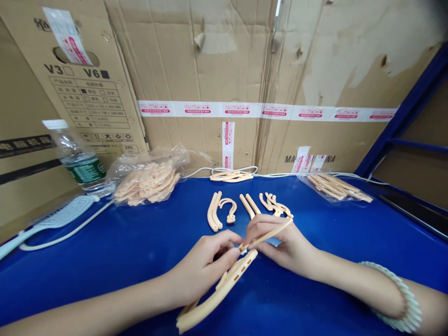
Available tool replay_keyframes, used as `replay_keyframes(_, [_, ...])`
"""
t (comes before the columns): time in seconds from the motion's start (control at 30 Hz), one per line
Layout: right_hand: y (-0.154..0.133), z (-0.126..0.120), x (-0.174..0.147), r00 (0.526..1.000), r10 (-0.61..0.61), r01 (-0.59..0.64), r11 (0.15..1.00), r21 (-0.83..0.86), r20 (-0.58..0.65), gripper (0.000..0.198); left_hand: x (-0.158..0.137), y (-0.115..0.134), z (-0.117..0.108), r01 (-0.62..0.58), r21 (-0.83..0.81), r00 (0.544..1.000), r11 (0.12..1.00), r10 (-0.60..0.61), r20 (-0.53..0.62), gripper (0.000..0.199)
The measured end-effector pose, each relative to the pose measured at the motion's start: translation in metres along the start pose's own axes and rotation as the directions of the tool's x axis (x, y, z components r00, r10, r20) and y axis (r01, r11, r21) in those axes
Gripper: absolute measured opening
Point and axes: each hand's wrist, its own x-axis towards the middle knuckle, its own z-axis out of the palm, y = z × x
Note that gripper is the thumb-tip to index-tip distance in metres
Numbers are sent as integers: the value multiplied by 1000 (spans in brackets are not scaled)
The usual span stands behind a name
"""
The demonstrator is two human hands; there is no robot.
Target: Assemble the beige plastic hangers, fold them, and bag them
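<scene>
My left hand [215,266] is closed, thumb and fingers pinching the joint of a tan plastic piece. Below it, a slotted curved tan piece [224,291] slants down toward the near edge of the view, partly hidden by the hand. My right hand [276,242] grips a slim curved tan strip [273,232], its near end meeting the left fingertips. Just beyond the hands lie a pair of curved strips [214,212], a hook-shaped piece [229,210], two straight strips [250,205] and several small curved pieces [275,204].
At the back left are a bag of tan pieces [149,182], a water bottle [80,161] and a pale hairbrush [65,214]. Another bag of strips [336,186] lies at the back right. Cardboard [196,70] walls the blue table [140,247]; a dark flat device [416,214] is at right.
</scene>
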Motion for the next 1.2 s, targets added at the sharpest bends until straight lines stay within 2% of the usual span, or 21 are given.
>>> replay_keyframes(0.2, [-3, 2, -1, 999, -37, 36, 999, -29, -23, 13, -1, 4, -1, 4, 65, 1000, 998, -4, 6, 27])
replay_keyframes(0.37, [-5, 4, -4, 997, -82, 81, 992, -94, -7, 16, -3, 4, -1, -76, 254, 997, 964, 78, 4, 27])
replay_keyframes(0.47, [-7, 4, -6, 991, -127, 131, 971, -198, 34, 19, -4, 2, 0, -114, 371, 993, 922, 110, 30, 26])
replay_keyframes(0.67, [-12, 4, -5, 970, -215, 241, 869, -432, 110, 30, -5, -5, 1, -166, 546, 986, 821, 129, 107, 28])
replay_keyframes(0.8, [-11, 5, -6, 916, -340, 398, 708, -583, 213, 25, -4, -4, 0, -163, 492, 987, 855, 133, 95, 29])
replay_keyframes(0.87, [-11, 3, -7, 899, -372, 433, 683, -588, 231, 24, -4, -3, -2, -146, 429, 989, 891, 129, 69, 34])
replay_keyframes(0.97, [-9, -4, -4, 953, -294, 289, 825, -485, 67, 24, -1, -3, -6, -87, 260, 996, 962, 75, 58, 39])
replay_keyframes(1.03, [-4, -11, 1, 976, -213, 176, 896, -409, -45, 22, 4, -6, -11, -1, 54, 995, 999, -4, 99, 37])
replay_keyframes(1.1, [4, -20, 7, 986, -99, 47, 936, -350, -133, 18, 9, -8, -15, 88, -161, 985, 983, -62, 161, 36])
replay_keyframes(1.17, [13, -31, 11, 968, 122, -178, 949, -260, -217, 25, 13, -10, -18, 127, -262, 976, 957, -73, 205, 37])
replay_keyframes(1.2, [19, -37, 13, 941, 246, -295, 933, -208, -230, 34, 15, -10, -19, 134, -276, 973, 952, -73, 221, 37])
